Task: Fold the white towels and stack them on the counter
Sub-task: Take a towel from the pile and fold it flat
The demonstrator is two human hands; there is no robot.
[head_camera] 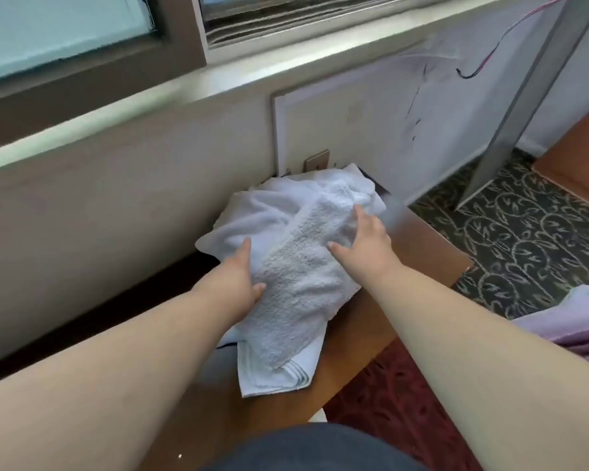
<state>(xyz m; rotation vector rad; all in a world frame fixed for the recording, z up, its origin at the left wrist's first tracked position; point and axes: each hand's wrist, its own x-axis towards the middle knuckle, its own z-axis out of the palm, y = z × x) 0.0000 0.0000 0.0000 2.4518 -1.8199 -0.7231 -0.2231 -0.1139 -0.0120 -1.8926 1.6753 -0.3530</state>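
Observation:
A folded white terry towel [296, 277] lies on top of a pile of white towels [252, 212] on a brown wooden counter [432, 246] by the wall. My left hand [242, 280] grips the top towel's left edge, thumb on top and fingers tucked beneath. My right hand [364, 239] lies on the towel's right side with its fingers stretched out flat. A lower towel with striped edging [279, 375] sticks out toward me over the counter's near part.
A cream wall and a window sill [218, 73] run behind the counter. A white panel [405, 130] leans on the wall at the right. Patterned dark carpet [524, 239] lies to the right; lilac fabric [578, 321] shows at the right edge.

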